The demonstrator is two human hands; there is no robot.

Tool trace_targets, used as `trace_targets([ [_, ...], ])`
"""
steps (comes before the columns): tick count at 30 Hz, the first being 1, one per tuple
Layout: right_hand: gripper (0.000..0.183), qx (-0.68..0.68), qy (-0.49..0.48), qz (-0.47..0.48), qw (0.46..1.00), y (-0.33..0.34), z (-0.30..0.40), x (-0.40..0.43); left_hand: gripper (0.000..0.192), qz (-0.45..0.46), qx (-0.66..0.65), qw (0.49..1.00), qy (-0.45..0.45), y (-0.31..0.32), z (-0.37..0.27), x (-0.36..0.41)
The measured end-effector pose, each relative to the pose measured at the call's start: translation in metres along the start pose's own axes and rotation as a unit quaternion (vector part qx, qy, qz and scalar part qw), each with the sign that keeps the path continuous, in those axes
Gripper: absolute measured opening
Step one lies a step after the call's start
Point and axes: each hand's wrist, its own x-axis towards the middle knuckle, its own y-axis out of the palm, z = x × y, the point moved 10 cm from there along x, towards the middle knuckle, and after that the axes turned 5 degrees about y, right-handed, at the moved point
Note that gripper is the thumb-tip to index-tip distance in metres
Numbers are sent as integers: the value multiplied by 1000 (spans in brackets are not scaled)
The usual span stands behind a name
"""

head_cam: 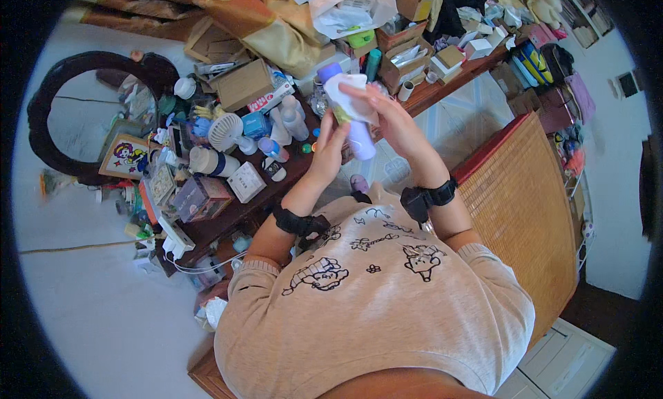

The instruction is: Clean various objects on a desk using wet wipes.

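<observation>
A purple bottle (361, 140) is held up in front of me, tilted, above the gap beside the cluttered table. My left hand (330, 142) grips its lower middle from the left, fingers closed round it. My right hand (389, 117) lies on a white tissue or cloth (348, 100) pressed against the bottle's upper part. A yellow-green patch shows on the bottle between the hands. The far side of the bottle is hidden.
The dark wooden table (220, 220) holds a white handheld fan (226, 132), several bottles, a white box (247, 182) and open cardboard boxes. An oval mirror (41, 114) stands at the left. A bed with a woven mat (518, 207) lies at the right.
</observation>
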Motion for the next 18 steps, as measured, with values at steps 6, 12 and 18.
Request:
trace_targets([
  [6,26,-41,19,-18,999,-8,-26,-3,48,-63,-32,998,-3,-19,-5,17],
  [12,21,-15,40,-109,993,-38,-50,-1,41,-83,-61,993,-62,-22,0,21],
  [18,16,4,-37,-78,996,-25,-25,3,37,-51,-95,986,-125,-14,19,12],
])
